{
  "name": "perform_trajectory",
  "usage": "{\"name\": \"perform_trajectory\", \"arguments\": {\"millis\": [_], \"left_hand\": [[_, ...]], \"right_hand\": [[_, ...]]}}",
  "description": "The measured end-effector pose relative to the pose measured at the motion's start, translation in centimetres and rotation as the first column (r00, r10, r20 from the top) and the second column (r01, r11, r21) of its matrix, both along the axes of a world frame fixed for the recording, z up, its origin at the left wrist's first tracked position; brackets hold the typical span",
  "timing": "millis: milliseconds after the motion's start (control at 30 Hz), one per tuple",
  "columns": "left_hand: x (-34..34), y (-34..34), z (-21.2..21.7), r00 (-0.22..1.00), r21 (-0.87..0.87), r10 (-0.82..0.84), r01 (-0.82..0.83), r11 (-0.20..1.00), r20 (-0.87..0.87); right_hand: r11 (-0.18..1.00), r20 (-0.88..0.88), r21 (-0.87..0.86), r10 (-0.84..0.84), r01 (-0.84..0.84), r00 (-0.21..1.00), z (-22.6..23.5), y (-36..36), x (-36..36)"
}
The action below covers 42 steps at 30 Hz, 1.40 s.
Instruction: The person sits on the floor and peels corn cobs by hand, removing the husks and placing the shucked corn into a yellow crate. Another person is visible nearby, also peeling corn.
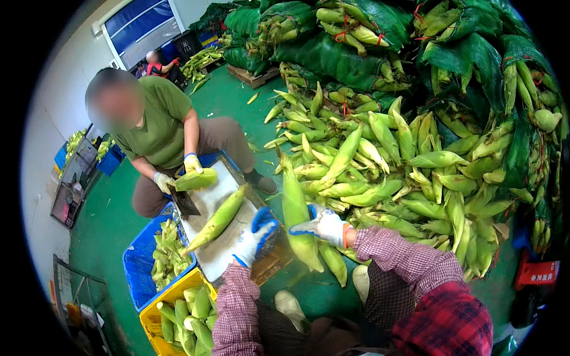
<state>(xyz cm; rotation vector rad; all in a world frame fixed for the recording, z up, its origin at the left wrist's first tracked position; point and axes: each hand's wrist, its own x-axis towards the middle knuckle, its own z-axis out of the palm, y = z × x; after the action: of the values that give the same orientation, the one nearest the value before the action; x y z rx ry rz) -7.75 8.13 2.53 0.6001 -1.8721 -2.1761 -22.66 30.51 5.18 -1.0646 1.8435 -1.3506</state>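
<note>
My right hand point(323, 224), in a white and blue glove, grips a long green corn ear point(295, 207) standing at the edge of the big corn pile point(392, 172). My left hand point(254, 237), gloved the same way, rests on the near end of the white cutting board point(222, 243), fingers spread, holding nothing. Another husked corn ear point(218, 218) lies diagonally on the board just left of that hand. Across the board a person in a green shirt holds a corn ear point(196, 178) with both gloved hands beside a dark cleaver point(184, 203).
A blue crate point(138, 267) and a yellow crate point(157, 302) with trimmed corn stand left of the board. Green mesh sacks point(350, 56) of corn are stacked behind the pile. A wooden pallet point(252, 76) lies on the green floor; another person sits far back.
</note>
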Motion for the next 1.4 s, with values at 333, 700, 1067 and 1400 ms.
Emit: {"name": "perform_trajectory", "arguments": {"millis": [333,700,1067,1400], "left_hand": [[-2.4,4.8,1.7,0.991,-0.375,-0.131,0.109,0.921,-0.034],[-0.1,0.1,1.8,0.975,-0.73,0.118,0.058,0.681,0.187],[-0.1,-4.8,-4.2,0.814,-0.906,0.399,0.387,0.17,0.422],[-0.4,-4.8,-5.7,0.948,-0.971,0.226,0.199,0.135,0.226]], "right_hand": [[0.994,0.3,0.111,-0.018,-0.016,0.954,1.3,1.1,-0.2],[0.605,-0.113,0.265,-0.754,0.751,0.647,-6.4,27.1,-9.6],[-0.17,-0.62,0.396,-0.774,0.902,0.127,-15.3,50.9,-0.4],[-0.22,-0.677,0.413,-0.724,0.884,0.136,-18.7,45.4,-9.5]]}}
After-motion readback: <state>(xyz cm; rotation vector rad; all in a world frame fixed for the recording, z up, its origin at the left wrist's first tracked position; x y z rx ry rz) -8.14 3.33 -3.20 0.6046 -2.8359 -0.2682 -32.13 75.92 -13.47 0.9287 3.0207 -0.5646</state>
